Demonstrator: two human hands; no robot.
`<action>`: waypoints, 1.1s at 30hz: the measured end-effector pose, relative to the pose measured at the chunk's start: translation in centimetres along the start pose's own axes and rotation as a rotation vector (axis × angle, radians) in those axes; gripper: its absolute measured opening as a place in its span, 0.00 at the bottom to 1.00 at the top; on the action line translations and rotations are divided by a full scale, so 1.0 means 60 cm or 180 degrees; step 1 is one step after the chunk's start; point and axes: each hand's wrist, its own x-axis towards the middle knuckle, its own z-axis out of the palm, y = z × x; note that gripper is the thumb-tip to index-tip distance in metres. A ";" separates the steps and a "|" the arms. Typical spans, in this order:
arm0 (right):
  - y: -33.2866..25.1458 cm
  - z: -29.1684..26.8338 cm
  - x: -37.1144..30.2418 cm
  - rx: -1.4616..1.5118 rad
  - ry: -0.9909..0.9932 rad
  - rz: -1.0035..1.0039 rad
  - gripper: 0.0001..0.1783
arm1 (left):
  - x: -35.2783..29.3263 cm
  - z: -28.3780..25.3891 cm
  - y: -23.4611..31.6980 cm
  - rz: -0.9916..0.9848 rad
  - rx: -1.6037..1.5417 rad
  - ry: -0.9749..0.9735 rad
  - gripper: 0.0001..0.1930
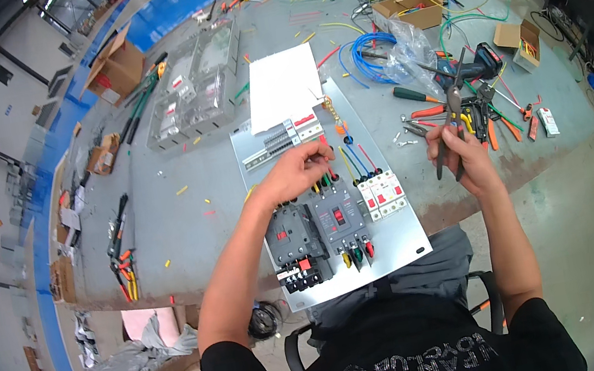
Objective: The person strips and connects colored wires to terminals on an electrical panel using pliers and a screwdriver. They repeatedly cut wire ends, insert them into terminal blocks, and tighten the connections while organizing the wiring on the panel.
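Note:
A metal mounting plate [399, 247] lies tilted at the table's near edge, partly over my lap. On it sit a dark contactor [291, 235], a grey circuit breaker [339, 218] with a red switch, and a row of white miniature breakers [383, 196]. My left hand [300, 171] is closed above the grey breaker's upper end, fingertips by the red and green wires; what they pinch is hidden. Off to the right, my right hand [467, 157] grips pliers [454, 106], jaws pointing away from me. Blue, yellow and red wires [356, 162] rise from the miniature breakers.
A white sheet of paper [284, 87] covers the plate's far end, beside terminal blocks [280, 141]. Clear plastic boxes [192, 97] stand at far left. Hand tools [492, 109], a cordless drill [482, 62], blue wire coils [372, 55] and cardboard boxes [409, 12] crowd the right side.

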 end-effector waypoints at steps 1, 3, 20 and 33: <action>0.004 0.002 0.009 -0.0127 0.0048 0.0190 0.24 | 0.006 0.000 -0.001 -0.0119 0.0247 0.0093 0.07; -0.002 0.021 0.026 -0.0456 0.0066 0.0376 0.24 | 0.011 0.007 0.003 -0.0109 0.0219 0.0244 0.07; -0.032 0.135 0.229 -0.4231 -0.1291 -0.1649 0.50 | 0.026 0.016 -0.027 0.0121 0.0864 0.1043 0.13; 0.040 0.137 0.289 -0.4372 -0.1877 -0.2194 0.58 | 0.025 0.004 -0.020 -0.0295 0.0531 0.0778 0.11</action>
